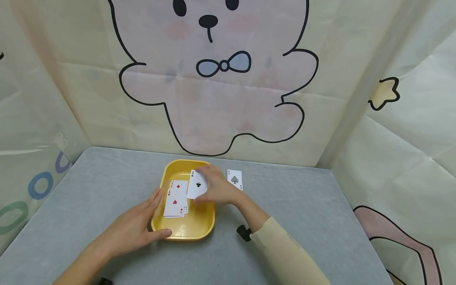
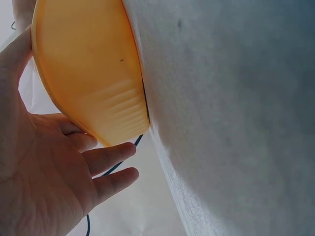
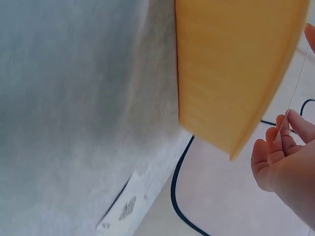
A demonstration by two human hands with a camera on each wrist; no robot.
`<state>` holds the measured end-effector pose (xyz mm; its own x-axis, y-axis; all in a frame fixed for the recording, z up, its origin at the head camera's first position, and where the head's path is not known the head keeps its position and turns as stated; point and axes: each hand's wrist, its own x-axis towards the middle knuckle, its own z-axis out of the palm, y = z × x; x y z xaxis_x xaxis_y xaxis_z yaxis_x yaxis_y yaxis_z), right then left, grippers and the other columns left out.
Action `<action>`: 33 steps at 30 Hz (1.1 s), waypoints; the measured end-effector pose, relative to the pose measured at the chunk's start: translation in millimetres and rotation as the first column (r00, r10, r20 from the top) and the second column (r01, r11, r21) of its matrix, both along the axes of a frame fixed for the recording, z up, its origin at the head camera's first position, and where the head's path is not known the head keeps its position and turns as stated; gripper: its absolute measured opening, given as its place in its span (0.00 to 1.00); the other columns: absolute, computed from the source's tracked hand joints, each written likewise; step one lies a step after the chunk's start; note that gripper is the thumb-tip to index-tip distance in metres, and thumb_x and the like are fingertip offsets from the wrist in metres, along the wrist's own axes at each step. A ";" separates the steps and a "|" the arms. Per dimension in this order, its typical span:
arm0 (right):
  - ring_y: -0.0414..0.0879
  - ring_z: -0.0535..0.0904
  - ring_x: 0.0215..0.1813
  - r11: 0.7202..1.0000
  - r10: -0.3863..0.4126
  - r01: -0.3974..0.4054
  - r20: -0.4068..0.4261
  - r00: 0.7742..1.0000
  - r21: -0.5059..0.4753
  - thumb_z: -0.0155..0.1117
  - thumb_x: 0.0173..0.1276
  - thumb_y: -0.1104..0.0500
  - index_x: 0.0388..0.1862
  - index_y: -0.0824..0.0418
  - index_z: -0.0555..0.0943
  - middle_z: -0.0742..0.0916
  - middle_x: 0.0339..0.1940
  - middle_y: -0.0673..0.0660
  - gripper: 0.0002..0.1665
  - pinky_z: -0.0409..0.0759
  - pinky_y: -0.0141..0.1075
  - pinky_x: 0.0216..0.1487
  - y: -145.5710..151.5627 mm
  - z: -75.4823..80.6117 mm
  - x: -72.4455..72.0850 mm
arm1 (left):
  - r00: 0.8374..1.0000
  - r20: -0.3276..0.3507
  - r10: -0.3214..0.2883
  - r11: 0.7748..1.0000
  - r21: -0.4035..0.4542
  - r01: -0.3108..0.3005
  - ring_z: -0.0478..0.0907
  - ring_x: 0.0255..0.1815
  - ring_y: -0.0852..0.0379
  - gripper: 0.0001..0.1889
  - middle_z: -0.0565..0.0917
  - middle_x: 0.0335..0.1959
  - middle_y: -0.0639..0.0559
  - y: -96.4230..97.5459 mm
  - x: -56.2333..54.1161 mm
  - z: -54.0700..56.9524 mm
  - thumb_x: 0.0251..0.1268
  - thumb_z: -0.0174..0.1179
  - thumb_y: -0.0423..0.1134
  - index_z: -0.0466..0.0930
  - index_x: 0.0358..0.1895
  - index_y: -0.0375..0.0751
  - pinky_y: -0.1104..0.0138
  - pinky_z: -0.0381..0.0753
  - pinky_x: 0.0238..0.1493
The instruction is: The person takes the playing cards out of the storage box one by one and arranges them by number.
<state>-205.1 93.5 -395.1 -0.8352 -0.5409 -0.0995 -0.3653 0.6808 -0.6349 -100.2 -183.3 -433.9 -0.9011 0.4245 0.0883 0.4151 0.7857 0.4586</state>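
A yellow tray point(image 1: 187, 229) stands on the grey table. In it lie overlapping playing cards, with an ace of hearts point(image 1: 173, 208) on top and a diamond card point(image 1: 181, 183) partly under it. My right hand point(image 1: 217, 186) pinches an ace of clubs point(image 1: 195, 186) by its edges, above the tray's right half. In the right wrist view that playing card point(image 3: 297, 83) shows edge-on, apart from the rim. My left hand point(image 1: 133, 225) rests at the tray's left side, fingers extended along the wall and thumb at the near rim.
An ace of spades point(image 1: 234, 177) lies face up on the table point(image 1: 285, 198), right of the tray. A dark cable point(image 3: 177, 187) runs past the table's edge in the right wrist view. Printed cloth walls point(image 1: 228, 118) enclose the table's back and sides.
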 end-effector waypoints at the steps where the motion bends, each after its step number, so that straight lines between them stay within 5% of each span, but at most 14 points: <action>1: 0.54 0.58 0.81 1.000 -0.007 0.007 -0.002 1.000 -0.003 0.83 0.53 0.51 0.81 0.58 0.67 0.70 0.80 0.58 0.57 0.59 0.53 0.79 2.9 0.6 -1.3 | 1.000 0.005 0.002 1.000 -0.001 -0.002 0.71 0.73 0.35 0.60 0.57 0.84 0.40 0.1 -0.2 0.3 0.61 0.64 0.74 0.52 0.85 0.37 0.41 0.75 0.65; 18: 0.55 0.59 0.78 0.996 -0.077 0.075 -0.040 0.996 -0.046 0.86 0.51 0.52 0.78 0.56 0.70 0.69 0.78 0.58 0.56 0.64 0.58 0.75 54.7 9.3 -17.6 | 1.000 0.009 0.011 1.000 -0.010 -0.011 0.71 0.74 0.35 0.60 0.57 0.84 0.40 -0.5 -0.4 -0.2 0.60 0.64 0.75 0.53 0.84 0.36 0.41 0.75 0.65; 25: 0.54 0.67 0.68 0.993 -0.102 0.099 -0.046 0.994 -0.067 0.86 0.51 0.51 0.77 0.57 0.71 0.71 0.75 0.58 0.55 0.72 0.53 0.66 80.6 10.5 -24.1 | 1.000 -0.002 0.015 1.000 0.000 -0.015 0.71 0.73 0.35 0.60 0.58 0.84 0.40 -1.4 1.0 -0.4 0.61 0.65 0.74 0.54 0.84 0.35 0.42 0.76 0.65; 33: 0.56 0.66 0.69 0.991 -0.134 0.135 -0.074 0.988 -0.003 0.85 0.53 0.52 0.79 0.57 0.69 0.71 0.75 0.60 0.56 0.71 0.55 0.66 108.8 2.7 -33.8 | 1.000 -0.002 0.014 1.000 -0.001 -0.014 0.72 0.73 0.36 0.59 0.58 0.84 0.41 -1.0 1.2 -0.6 0.61 0.64 0.74 0.54 0.84 0.36 0.43 0.76 0.65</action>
<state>-238.8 202.3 -392.4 -0.9055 -0.4229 -0.0354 -0.3164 0.7282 -0.6080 -99.0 -184.3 -434.5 -0.9069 0.4116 0.0899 0.4048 0.7920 0.4571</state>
